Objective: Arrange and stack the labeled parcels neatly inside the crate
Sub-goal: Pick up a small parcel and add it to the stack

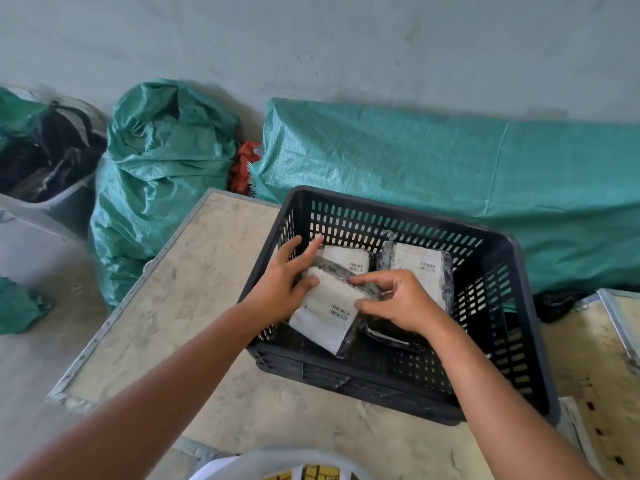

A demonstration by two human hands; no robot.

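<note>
Both hands inside the black crate (pixel 408 216), which sits on a worn tabletop (pixel 180 292).

Left hand (pixel 277 289) and right hand (pixel 398 303) share one parcel (pixel 329 306): dark wrap, white label with a barcode facing up. Left fingers (pixel 304 254) are spread over its far-left edge, thumb pressed on the label's top-left corner. Right fingers (pixel 367 279) are curled over its right edge, thumb on the label's right side. So both hands are closed on that parcel, a loose grip rather than a tight clamp. The parcel is tilted, its near corner low against the crate's near-left wall. Can't tell whether it rests on the crate floor or on something under it; the hands hide that.

Just beyond the left fingers: a second labeled parcel (pixel 346 259), lying flat near the crate's back wall, partly covered by the held one.

Just beyond the right fingers: a third labeled parcel (pixel 419 265), flat, label up, in the back-right of the crate. Beside the second one, touching or nearly so.

Under the right hand's wrist side: more dark wrapped material (pixel 394 337), probably another parcel, no label visible.

Beyond the crate, well away from the fingers: a long green woven sack (pixel 450 168) against the wall, a crumpled green sack (pixel 159 161) to the left, a grey bin (pixel 52 199) of dark items at far left. A white basket rim (pixel 284 459) shows at the bottom edge, nearest the camera.
</note>
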